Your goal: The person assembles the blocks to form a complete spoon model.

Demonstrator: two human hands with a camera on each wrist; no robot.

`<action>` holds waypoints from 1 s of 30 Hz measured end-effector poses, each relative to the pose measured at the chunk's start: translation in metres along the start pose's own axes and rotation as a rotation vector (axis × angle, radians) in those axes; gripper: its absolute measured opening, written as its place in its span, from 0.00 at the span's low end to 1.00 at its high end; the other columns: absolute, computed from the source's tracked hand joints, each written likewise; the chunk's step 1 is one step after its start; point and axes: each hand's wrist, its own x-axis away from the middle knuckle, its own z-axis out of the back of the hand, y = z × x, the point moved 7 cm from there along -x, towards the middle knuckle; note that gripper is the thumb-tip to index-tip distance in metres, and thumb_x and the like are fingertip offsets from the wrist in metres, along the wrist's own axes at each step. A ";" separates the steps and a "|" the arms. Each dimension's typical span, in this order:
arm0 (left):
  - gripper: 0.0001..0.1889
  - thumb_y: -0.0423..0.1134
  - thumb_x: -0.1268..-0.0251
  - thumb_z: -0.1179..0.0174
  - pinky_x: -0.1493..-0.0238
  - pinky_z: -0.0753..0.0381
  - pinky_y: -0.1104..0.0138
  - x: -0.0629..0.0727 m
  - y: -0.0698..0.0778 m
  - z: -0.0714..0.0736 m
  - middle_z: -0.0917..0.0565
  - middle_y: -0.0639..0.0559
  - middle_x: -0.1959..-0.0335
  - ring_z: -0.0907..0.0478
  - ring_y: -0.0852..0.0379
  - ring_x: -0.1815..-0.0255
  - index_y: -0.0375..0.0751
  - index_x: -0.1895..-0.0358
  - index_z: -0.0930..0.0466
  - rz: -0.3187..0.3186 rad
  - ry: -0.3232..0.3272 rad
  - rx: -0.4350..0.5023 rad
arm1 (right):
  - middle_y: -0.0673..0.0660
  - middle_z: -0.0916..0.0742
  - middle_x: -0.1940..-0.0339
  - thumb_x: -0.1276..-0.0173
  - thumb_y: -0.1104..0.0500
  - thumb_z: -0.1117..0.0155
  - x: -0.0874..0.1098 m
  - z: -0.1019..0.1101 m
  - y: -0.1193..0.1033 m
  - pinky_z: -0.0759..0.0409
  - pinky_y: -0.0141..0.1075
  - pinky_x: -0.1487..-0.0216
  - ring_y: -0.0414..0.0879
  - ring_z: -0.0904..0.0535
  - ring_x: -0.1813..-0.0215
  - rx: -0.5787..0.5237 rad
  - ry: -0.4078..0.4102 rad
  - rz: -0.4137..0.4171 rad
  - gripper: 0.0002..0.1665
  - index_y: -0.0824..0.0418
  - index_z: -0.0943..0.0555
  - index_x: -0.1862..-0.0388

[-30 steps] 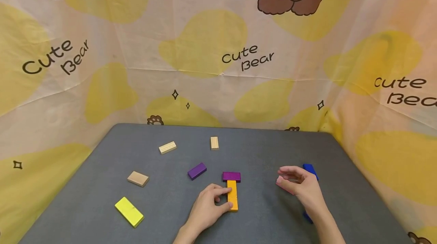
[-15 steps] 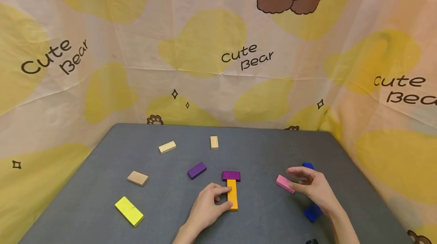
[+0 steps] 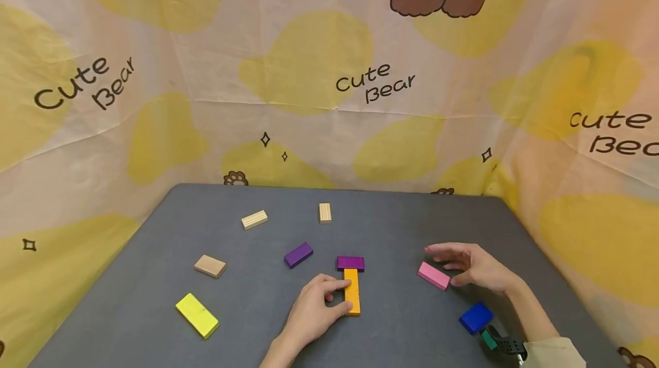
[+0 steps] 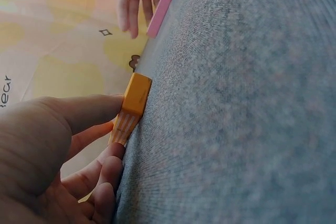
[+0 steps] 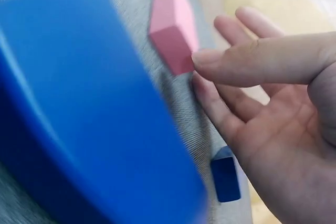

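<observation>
Writing: backdrop cloth [image 3: 304, 62] reads "Cute Bear" L & centre in head view; 3rd copy at R runs off the edge. L wrist cam gets only bits, "ear" & "cu"; R wrist cam has dark marks in top corner, too cropped to read.

L hand [image 3: 315, 308]: thumb + bent fingers grasping orange block [image 3: 352, 293], which lies on grey desk [image 3: 257, 311], far end up against magenta block [image 3: 350, 264] set crosswise, approx. T shape. L wrist view adds block's near end & pale stripes on its side; magenta doesn't show there.

R hand [image 3: 479, 268]: fingers released, loosely spread, thumb tip at end of pink block [image 3: 433, 276], which is on desk too; can't tell if they touch. Blue block [image 3: 476, 317] sits nr R forearm, fills much of R wrist view. That cam also shows 2nd blue block [image 5: 226, 178] under the hand, hidden in head view.

Head view only: violet block [image 3: 298, 254] left of magenta; yellow block [image 3: 197, 315] & tan block [image 3: 210, 266] far L; two pale wood blocks [image 3: 254, 219] twd back edge; black strap [image 3: 507, 346] w/ green bit, by beige sleeve [image 3: 553, 353].
</observation>
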 end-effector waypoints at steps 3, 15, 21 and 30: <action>0.21 0.46 0.44 0.27 0.67 0.30 0.66 -0.001 0.001 -0.001 0.24 0.60 0.60 0.30 0.59 0.65 0.52 0.46 0.14 -0.007 0.002 0.008 | 0.64 0.27 0.31 0.49 0.79 0.33 -0.005 -0.001 0.005 0.29 0.37 0.39 0.55 0.32 0.33 -0.002 -0.079 -0.025 0.46 0.64 0.31 0.29; 0.21 0.47 0.45 0.26 0.68 0.31 0.65 0.000 -0.001 0.000 0.25 0.61 0.61 0.30 0.59 0.66 0.53 0.46 0.14 0.005 -0.009 0.022 | 0.62 0.25 0.32 0.50 0.75 0.30 -0.014 -0.004 0.015 0.28 0.39 0.50 0.50 0.30 0.41 -0.016 -0.146 -0.073 0.44 0.63 0.28 0.30; 0.21 0.46 0.45 0.26 0.68 0.31 0.65 0.000 0.000 0.000 0.25 0.60 0.61 0.30 0.59 0.66 0.52 0.46 0.14 0.001 -0.006 0.034 | 0.62 0.24 0.33 0.53 0.75 0.29 -0.013 -0.003 0.018 0.29 0.40 0.51 0.56 0.30 0.41 -0.034 -0.137 -0.114 0.45 0.62 0.26 0.32; 0.21 0.47 0.45 0.26 0.68 0.31 0.66 0.001 0.000 0.001 0.25 0.60 0.61 0.31 0.59 0.66 0.53 0.46 0.13 -0.003 -0.004 0.034 | 0.64 0.24 0.34 0.55 0.75 0.27 -0.015 -0.005 0.018 0.29 0.39 0.51 0.55 0.30 0.41 -0.088 -0.136 -0.121 0.46 0.66 0.28 0.32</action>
